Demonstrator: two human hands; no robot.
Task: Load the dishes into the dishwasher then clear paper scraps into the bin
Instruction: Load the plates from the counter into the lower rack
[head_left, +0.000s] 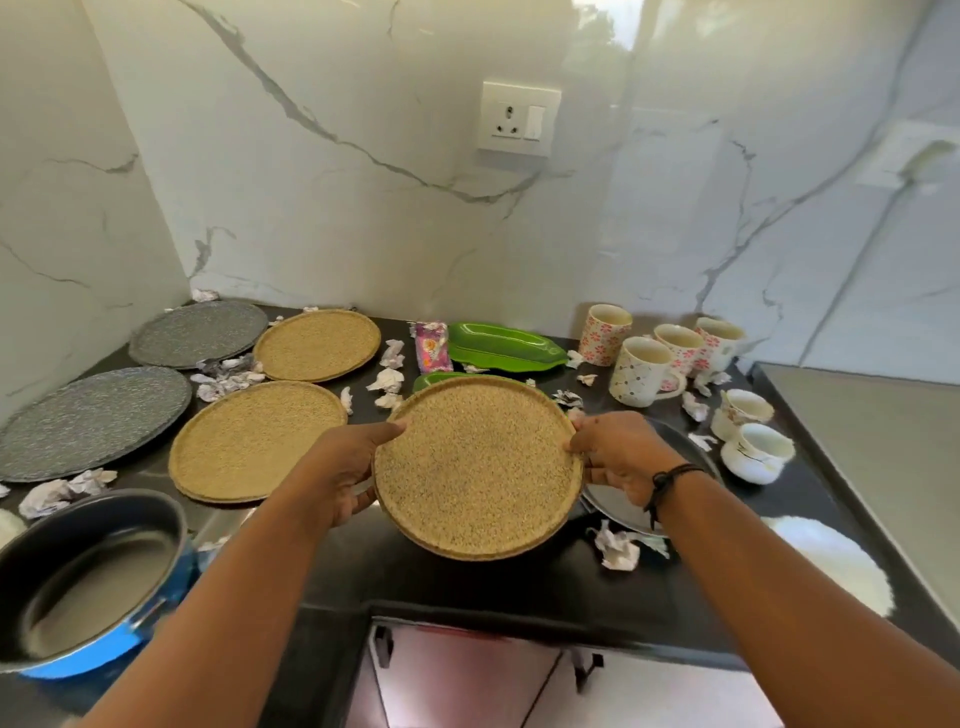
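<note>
I hold a round tan speckled plate (478, 465) above the black counter, tilted slightly toward me. My left hand (343, 475) grips its left rim and my right hand (621, 457) grips its right rim. Two more tan plates (257, 441) (318, 345) and two grey speckled plates (93, 421) (197, 332) lie on the counter to the left. Crumpled paper scraps (618, 548) (226, 376) (57, 491) are scattered among the dishes. A steel plate (618, 512) lies partly hidden under my right hand.
Green leaf-shaped dishes (504, 348) and a pink wrapper (432, 345) sit at the back. Several mugs (641, 371) and two white cups (756, 452) stand at the right. A blue pot (83, 582) is at lower left, a white plate (836, 564) at right. The counter edge (519, 616) runs below.
</note>
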